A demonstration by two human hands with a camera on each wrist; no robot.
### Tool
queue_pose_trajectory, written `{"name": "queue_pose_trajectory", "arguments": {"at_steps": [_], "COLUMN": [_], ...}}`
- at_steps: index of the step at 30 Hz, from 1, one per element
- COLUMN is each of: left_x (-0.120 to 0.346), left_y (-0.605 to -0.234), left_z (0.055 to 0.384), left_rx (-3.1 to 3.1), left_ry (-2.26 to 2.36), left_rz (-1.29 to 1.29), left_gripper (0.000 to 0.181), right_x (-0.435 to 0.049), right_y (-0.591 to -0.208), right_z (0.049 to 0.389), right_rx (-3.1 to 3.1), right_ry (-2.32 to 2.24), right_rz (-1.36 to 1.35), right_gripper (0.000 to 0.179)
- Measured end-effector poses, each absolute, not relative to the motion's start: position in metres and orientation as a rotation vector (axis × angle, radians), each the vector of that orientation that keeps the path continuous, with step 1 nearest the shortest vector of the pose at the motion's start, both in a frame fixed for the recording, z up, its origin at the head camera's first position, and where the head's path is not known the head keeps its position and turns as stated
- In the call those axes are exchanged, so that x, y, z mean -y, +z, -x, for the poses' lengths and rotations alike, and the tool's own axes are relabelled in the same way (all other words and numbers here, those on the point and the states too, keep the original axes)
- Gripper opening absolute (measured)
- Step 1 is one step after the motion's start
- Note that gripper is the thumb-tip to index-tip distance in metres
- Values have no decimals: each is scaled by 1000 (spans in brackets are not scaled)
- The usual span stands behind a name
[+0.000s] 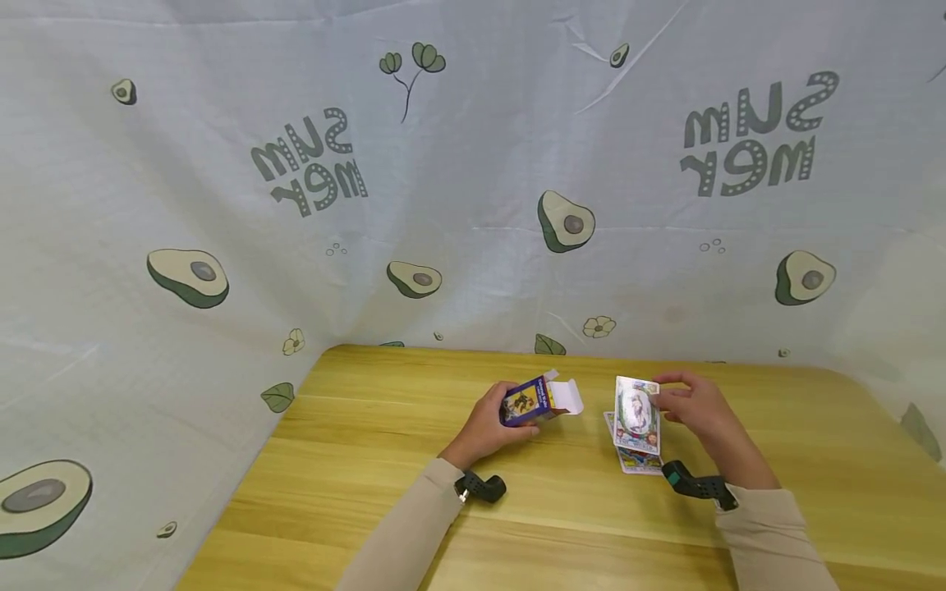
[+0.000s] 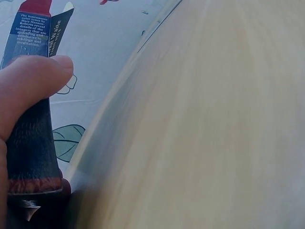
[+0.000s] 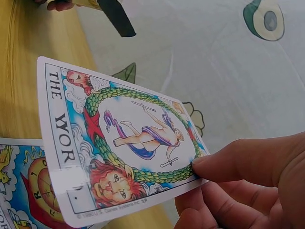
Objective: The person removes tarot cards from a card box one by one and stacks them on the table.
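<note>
While the table [image 1: 332, 451] lies below the left hand [image 1: 489, 420] and, at its three o'clock, the right hand [image 1: 698, 405], the left grips the box [image 1: 521, 402]; the right pinches a card [image 1: 636, 412], partly hiding a second card [image 1: 640, 462] toward six o'clock.

The held card [image 1: 637, 413] covers much of the card beneath [image 1: 640, 465], whose title is too small for me to read; the left fingers [image 2: 38, 78] hide part of the box [image 2: 31, 143], and the worktop [image 2: 200, 133] looks blurred.
</note>
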State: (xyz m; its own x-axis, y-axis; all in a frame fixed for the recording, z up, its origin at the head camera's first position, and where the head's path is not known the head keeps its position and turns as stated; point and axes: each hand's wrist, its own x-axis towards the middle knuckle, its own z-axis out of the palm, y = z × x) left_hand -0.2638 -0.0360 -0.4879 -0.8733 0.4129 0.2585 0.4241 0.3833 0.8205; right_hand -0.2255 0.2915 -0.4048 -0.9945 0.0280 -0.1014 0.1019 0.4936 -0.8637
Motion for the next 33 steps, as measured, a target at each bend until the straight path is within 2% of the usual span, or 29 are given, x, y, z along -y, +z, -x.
{"name": "queue_pose_trajectory", "arguments": {"at_steps": [9,33], "left_x": [36,37], "left_y": [-489,-490], "left_z": [264,266], "left_rx": [2599,2602], "left_ry": [-1566,-1568], "left_rz": [794,795], "left_gripper": [67,68], "right_x": [-295,-297], "right_y": [-414,-431], "right_z": [224,228], "right_rx": [-2656,-2647], "right_ry": [-1515,-1472], "right_rz": [-89,-152], "right_gripper": [43,46]}}
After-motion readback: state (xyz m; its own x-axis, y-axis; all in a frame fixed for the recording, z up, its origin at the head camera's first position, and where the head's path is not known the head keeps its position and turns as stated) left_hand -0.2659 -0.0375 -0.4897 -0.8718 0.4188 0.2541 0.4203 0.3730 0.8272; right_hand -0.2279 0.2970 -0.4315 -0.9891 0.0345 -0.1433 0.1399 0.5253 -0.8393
